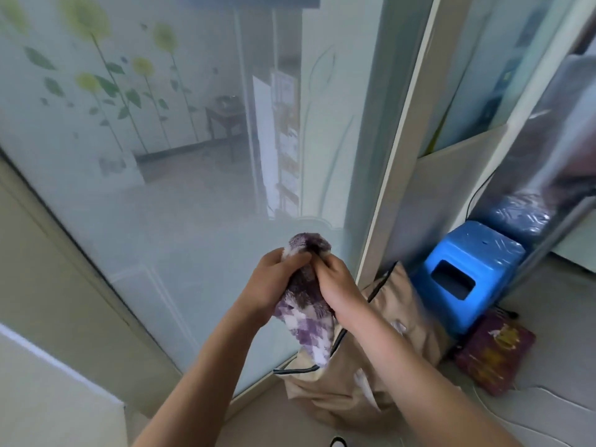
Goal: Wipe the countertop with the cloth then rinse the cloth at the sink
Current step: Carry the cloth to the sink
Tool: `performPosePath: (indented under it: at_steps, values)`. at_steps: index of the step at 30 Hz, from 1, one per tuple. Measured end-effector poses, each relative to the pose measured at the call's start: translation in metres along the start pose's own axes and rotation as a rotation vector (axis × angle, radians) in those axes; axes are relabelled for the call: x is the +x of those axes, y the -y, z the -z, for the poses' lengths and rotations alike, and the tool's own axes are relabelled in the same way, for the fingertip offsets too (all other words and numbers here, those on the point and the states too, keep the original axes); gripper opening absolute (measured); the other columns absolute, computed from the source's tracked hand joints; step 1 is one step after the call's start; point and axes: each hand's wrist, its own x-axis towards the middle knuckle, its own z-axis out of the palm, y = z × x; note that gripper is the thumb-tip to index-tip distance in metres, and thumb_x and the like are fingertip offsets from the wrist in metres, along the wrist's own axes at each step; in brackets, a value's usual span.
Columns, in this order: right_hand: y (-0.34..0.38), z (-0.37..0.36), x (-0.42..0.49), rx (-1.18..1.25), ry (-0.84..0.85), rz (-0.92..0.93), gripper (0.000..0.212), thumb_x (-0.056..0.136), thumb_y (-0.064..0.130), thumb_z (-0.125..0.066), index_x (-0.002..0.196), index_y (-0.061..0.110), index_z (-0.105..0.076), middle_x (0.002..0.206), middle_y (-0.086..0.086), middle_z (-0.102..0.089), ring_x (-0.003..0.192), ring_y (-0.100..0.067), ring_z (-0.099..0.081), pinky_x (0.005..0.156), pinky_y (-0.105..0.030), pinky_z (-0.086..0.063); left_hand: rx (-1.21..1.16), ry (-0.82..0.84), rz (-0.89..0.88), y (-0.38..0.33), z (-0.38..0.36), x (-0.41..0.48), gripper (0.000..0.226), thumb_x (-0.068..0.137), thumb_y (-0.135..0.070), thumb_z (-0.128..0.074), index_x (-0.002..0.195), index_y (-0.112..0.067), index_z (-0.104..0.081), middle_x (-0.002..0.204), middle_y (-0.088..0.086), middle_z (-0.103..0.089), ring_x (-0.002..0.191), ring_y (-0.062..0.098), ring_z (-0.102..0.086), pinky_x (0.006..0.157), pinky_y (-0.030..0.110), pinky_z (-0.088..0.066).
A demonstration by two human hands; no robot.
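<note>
Both hands, left hand [274,282] and right hand [335,285], grip the bunched checked cloth [306,314] at six o'clock, facing a glass door [180,188]. No countertop or sink visible; progress apparently undeterminable.

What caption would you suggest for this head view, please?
Both hands, left and right, bunch a purple-and-white checked cloth before a frosted glass door.

Soft daylight, hazy glass, edges warped, blurred.
</note>
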Motion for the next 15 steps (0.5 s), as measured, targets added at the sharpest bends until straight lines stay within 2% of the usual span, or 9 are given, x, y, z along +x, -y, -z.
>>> performPosePath:
  at_steps: [3, 6, 8, 10, 11, 13, 14, 15]
  values:
    - [-0.009, 0.046, 0.026, -0.018, -0.008, -0.040, 0.024, 0.090, 0.043, -0.049, 0.081, 0.045, -0.071, 0.085, 0.013, -0.075, 0.086, -0.006, -0.070, 0.074, -0.025, -0.052, 0.045, 0.068, 0.039, 0.003, -0.035, 0.038, 0.026, 0.085, -0.020, -0.063, 0.095, 0.004, -0.065, 0.089, 0.019, -0.070, 0.083, 0.028, -0.068, 0.079, 0.041, -0.053]
    - [-0.017, 0.090, 0.051, -0.060, -0.021, -0.085, 0.026, 0.093, 0.035, -0.049, 0.080, 0.040, -0.071, 0.088, 0.010, -0.074, 0.091, -0.007, -0.068, 0.080, -0.027, -0.052, 0.086, 0.126, 0.094, 0.004, -0.068, 0.074, 0.039, 0.073, -0.025, -0.064, 0.095, 0.007, -0.065, 0.091, 0.023, -0.070, 0.084, 0.032, -0.067, 0.083, 0.047, -0.052]
    - [-0.023, 0.119, 0.063, -0.087, -0.023, -0.098, 0.027, 0.094, 0.034, -0.050, 0.079, 0.039, -0.071, 0.086, 0.013, -0.073, 0.091, -0.006, -0.067, 0.082, -0.025, -0.051, 0.101, 0.174, 0.135, 0.006, -0.089, 0.096, 0.041, 0.070, -0.025, -0.064, 0.093, 0.008, -0.066, 0.094, 0.028, -0.069, 0.088, 0.039, -0.067, 0.087, 0.052, -0.050]
    - [-0.024, 0.148, 0.073, -0.111, -0.028, -0.095, 0.029, 0.095, 0.036, -0.050, 0.076, 0.045, -0.070, 0.075, 0.024, -0.071, 0.081, 0.009, -0.065, 0.073, -0.010, -0.048, 0.105, 0.213, 0.157, 0.007, -0.110, 0.117, 0.038, 0.069, -0.023, -0.063, 0.089, 0.009, -0.066, 0.094, 0.030, -0.068, 0.087, 0.039, -0.065, 0.090, 0.056, -0.047]
    - [-0.023, 0.165, 0.078, -0.113, -0.042, -0.086, 0.030, 0.096, 0.037, -0.050, 0.074, 0.042, -0.070, 0.069, 0.032, -0.068, 0.075, 0.019, -0.061, 0.065, -0.001, -0.042, 0.105, 0.228, 0.161, 0.006, -0.124, 0.129, 0.036, 0.069, -0.022, -0.063, 0.089, 0.009, -0.066, 0.094, 0.030, -0.068, 0.087, 0.039, -0.065, 0.090, 0.056, -0.046]
    - [-0.021, 0.198, 0.085, -0.133, -0.076, -0.076, 0.031, 0.097, 0.032, -0.049, 0.070, 0.035, -0.063, 0.056, 0.047, -0.054, 0.065, 0.036, -0.044, 0.057, 0.008, -0.032, 0.103, 0.253, 0.169, 0.002, -0.154, 0.146, 0.037, 0.070, -0.019, -0.062, 0.092, 0.010, -0.065, 0.099, 0.032, -0.067, 0.091, 0.040, -0.064, 0.092, 0.056, -0.046]
    - [-0.017, 0.217, 0.090, -0.165, -0.100, -0.082, 0.030, 0.098, 0.031, -0.049, 0.071, 0.036, -0.062, 0.055, 0.048, -0.052, 0.063, 0.038, -0.041, 0.057, 0.009, -0.031, 0.098, 0.264, 0.170, 0.000, -0.171, 0.156, 0.038, 0.070, -0.019, -0.061, 0.094, 0.010, -0.065, 0.101, 0.033, -0.066, 0.092, 0.041, -0.064, 0.092, 0.055, -0.046]
    - [-0.015, 0.230, 0.094, -0.175, -0.115, -0.094, 0.029, 0.097, 0.033, -0.049, 0.072, 0.036, -0.065, 0.061, 0.044, -0.058, 0.068, 0.034, -0.047, 0.061, 0.006, -0.035, 0.094, 0.268, 0.173, -0.002, -0.185, 0.163, 0.039, 0.070, -0.018, -0.061, 0.095, 0.011, -0.064, 0.100, 0.032, -0.066, 0.091, 0.040, -0.064, 0.091, 0.053, -0.047]
